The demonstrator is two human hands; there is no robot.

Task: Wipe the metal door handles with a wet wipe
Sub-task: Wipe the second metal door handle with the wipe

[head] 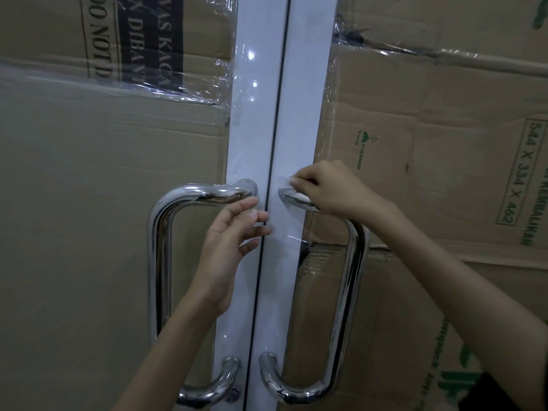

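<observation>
Forearms are entering from the lower frame, nearest to us, and we are working at centre frame where the two door leaves meet. Our right hand point(329, 188) is pinching a wet wipe point(292, 185) shut between thumb and fingers and pressing it on the top bend of the right handle point(350, 280), just beside its mount on the white door frame point(299, 120). Our left hand point(234, 232) is hovering with its fingers spread and holding nothing, just under the top bar of the left handle point(160, 262); contact with the frame is unclear. Cardboard point(89, 188) is covering both panels behind. Judgement: we should be wrapping the wipe fully round the tube, then drawing it along the bend and down the vertical run in one steady pass, steadying the door with the free hand. Both lower bends look untouched as yet.
</observation>
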